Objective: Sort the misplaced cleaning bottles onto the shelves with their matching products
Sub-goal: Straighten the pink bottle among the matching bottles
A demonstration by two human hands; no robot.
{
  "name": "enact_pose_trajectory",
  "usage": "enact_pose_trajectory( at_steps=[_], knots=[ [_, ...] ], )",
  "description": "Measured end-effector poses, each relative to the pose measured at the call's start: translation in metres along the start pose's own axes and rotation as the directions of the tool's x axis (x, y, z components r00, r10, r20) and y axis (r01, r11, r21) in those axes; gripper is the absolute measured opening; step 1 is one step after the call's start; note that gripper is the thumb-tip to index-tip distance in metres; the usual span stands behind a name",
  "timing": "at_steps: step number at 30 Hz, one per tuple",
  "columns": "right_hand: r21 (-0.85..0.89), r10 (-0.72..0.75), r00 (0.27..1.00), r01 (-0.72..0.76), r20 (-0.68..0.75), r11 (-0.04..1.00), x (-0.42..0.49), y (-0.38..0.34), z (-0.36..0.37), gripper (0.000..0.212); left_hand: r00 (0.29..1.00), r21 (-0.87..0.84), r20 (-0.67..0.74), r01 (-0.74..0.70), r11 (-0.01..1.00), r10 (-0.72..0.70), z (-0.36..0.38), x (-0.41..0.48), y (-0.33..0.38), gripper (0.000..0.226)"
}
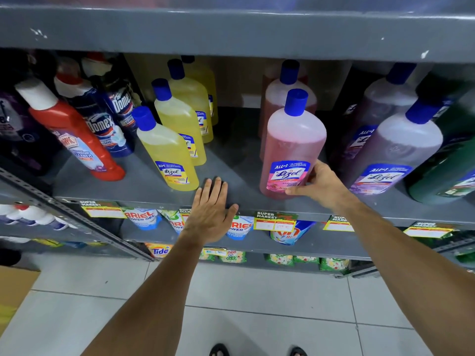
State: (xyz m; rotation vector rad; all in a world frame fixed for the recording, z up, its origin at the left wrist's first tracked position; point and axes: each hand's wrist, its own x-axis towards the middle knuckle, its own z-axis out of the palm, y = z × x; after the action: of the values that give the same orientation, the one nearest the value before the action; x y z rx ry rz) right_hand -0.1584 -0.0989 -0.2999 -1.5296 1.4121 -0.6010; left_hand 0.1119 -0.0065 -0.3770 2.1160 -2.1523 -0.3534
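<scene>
— Where the upper shelf's lip throws shadow, how much can you make out?

— Not all of it. You have dark bottles at the far left that are blurred past reading, and the green bottle (447, 173) on the right runs off the edge of view. The rear bottles lose their labels behind the front ones.

— Count what you can.

— You have four yellow Lizol bottles (168, 150) in a row going back, the last showing little more than its cap. Two pink ones: the pink Lizol bottle (291, 147) in front and another (288, 91) straight behind it. Two purple Lizol bottles (393, 147) to the right. Two Domex bottles (108, 132) and one red Harpic bottle (74, 140) to the left.

— And your hands?

— Your right hand (321, 179) reaches across with the arm long and straight; it wraps the lower right side of the front pink bottle, thumb across the label, fingers hidden behind it. That bottle stands upright on the grey shelf (231, 176), near its front edge. Your left hand (212, 214) lies palm down and flat, fingers spread wide and holding nothing, over the shelf's front edge in the bare gap between the yellow and pink rows.
</scene>
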Motion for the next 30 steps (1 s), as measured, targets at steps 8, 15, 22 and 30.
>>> enact_pose_trajectory(
  at_steps=[8, 15, 22, 30],
  knots=[
    [0.007, -0.009, 1.000, 0.009, -0.003, 1.000, 0.000, 0.005, 0.003, 0.070, 1.000, 0.000, -0.011, 0.001, 1.000, -0.001, 0.001, -0.001, 0.000, 0.072],
    [-0.003, -0.011, 1.000, 0.011, -0.027, 1.000, -0.002, 0.004, 0.007, 0.071, 1.000, 0.004, -0.012, 0.005, 1.000, -0.005, 0.001, 0.000, 0.000, 0.072],
    [0.025, 0.072, 0.996, -0.071, -0.044, 0.997, -0.029, 0.013, 0.005, 0.077, 1.000, -0.018, 0.008, 0.010, 1.000, -0.010, -0.002, -0.001, -0.001, 0.072],
    [-0.041, 0.004, 0.995, 0.000, 0.102, 0.999, -0.064, -0.018, -0.002, 0.047, 0.934, -0.018, -0.353, -0.065, 0.998, 0.054, -0.046, -0.041, 0.032, 0.073]
  ],
)
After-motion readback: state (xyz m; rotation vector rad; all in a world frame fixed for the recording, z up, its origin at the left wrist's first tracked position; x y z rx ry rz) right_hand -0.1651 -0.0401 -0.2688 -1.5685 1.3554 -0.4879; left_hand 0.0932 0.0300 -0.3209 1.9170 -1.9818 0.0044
